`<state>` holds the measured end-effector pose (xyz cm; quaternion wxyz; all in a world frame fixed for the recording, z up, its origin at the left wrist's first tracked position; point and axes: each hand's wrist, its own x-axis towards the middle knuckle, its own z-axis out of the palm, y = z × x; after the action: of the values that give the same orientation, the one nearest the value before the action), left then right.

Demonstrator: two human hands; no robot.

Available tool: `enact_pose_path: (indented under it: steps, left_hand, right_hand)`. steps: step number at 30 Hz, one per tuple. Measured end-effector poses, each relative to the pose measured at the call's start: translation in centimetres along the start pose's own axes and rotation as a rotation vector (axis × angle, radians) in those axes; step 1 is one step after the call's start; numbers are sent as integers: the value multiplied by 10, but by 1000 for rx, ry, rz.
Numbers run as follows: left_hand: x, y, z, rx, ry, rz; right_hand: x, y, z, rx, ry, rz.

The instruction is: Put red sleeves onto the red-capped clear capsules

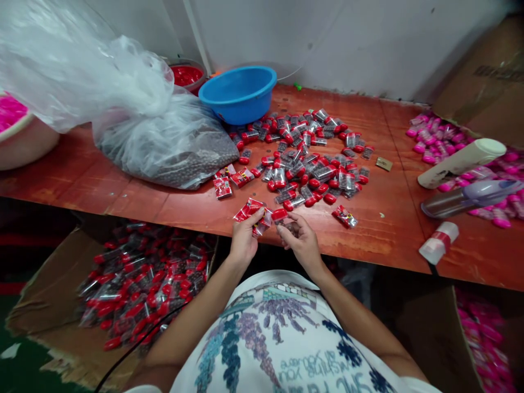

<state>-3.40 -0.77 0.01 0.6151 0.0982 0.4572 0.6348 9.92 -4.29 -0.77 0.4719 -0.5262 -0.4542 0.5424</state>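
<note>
My left hand (245, 238) is closed on several small red printed packets (250, 209), fanned out at the table's front edge. Close beside it, my right hand (302, 240) pinches a small clear container with a red cap (280, 215), the cap end facing the packets. Its lower part is hidden by my fingers. Just beyond my hands lies a loose heap of similar red-capped containers (323, 173) with dark contents. A few more red packets (222, 188) rest left of the heap, and a single packet (344, 216) lies to the right.
A blue basin (239, 98) and a clear plastic bag of dark beads (164, 147) stand behind left. Below left, a cardboard box (45, 305) holds red-capped containers. Pink-capped containers (440, 136), a white cylinder (458, 164) and a clear bottle (454, 202) are at right.
</note>
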Motion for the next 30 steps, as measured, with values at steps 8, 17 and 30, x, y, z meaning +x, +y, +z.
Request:
enact_pose_path:
  steps: [8, 17, 30]
  left_hand:
    - [-4, 0, -1, 66, -101, 53]
    - [-8, 6, 0, 148, -167, 146]
    - [-13, 9, -4, 242, -255, 71]
  right_hand:
    - [3, 3, -2, 7, -60, 68]
    - [-1, -1, -2, -87, -140, -25]
    - [0, 4, -7, -204, -111, -192]
